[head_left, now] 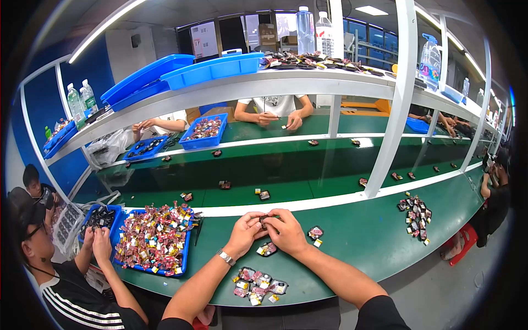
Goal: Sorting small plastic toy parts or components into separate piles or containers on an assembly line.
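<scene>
My left hand (245,234) and my right hand (287,233) meet over the green table, their fingers closed around a small dark part (263,222) that they mostly hide. A wristwatch with a metal band (225,257) is on my left wrist. Just below my fingers lies a small black housing with reddish and yellow pieces (267,249). Another such housing (315,232) rests to the right of my right hand, with a yellow-and-white piece (318,242) by it. Nearer to me, between my forearms, several similar assemblies (259,285) form a loose cluster.
A blue tray (187,254) heaped with reddish, yellow and white parts stands left. Beside it sits a co-worker (71,286). More assemblies (416,217) lie on the right. Scattered pieces (225,185) lie on the green belt behind a white rail. A white post (391,104) rises to the shelf.
</scene>
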Motion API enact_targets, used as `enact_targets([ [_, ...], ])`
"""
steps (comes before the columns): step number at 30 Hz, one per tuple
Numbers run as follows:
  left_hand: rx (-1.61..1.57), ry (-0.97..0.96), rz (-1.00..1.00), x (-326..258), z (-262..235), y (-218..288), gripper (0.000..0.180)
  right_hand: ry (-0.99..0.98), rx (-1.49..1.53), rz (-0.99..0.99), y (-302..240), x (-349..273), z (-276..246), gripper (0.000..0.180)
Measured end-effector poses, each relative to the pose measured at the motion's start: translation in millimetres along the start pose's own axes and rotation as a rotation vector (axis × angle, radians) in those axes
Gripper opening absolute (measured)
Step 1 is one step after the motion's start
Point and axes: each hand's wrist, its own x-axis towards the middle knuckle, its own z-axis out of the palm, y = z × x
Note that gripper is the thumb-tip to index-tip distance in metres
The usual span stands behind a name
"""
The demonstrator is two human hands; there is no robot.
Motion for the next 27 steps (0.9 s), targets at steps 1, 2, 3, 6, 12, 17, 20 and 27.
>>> enact_targets([
  [1,-0.001,0.001,0.000,0.0,-1.5,-0.1,0.026,-0.001,0.001,0.000,-2.1,0.7,0.4,0.019],
  [2,0.013,0.001,0.000,-0.1,-3.2,0.6,0.026,-0.006,-0.009,0.007,-5.3,1.6,0.3,0.018],
  [3,0.026,-0.001,-0.001,0.2,-2.9,1.2,0.026,-0.010,-0.022,0.016,-6.8,1.8,-0.7,0.017],
  [6,-0.028,-0.002,-0.014,0.3,2.2,2.9,0.025,0.006,-0.051,-0.006,-2.0,0.1,1.6,0.016],
  [12,-0.006,0.034,-0.016,-0.2,1.6,0.0,0.023,-0.047,-0.055,0.010,0.3,0.4,2.7,0.015],
  [17,0.080,0.095,0.017,1.2,4.2,-1.4,0.022,-0.080,0.257,0.284,12.1,2.3,2.0,0.017],
  [20,0.144,0.107,0.028,1.3,5.9,-3.1,0.022,-0.087,0.326,0.447,16.4,-0.7,4.6,0.018],
  [27,0.261,0.124,0.057,1.0,5.1,-7.8,0.022,-0.086,0.289,0.409,8.8,0.7,3.7,0.020],
])
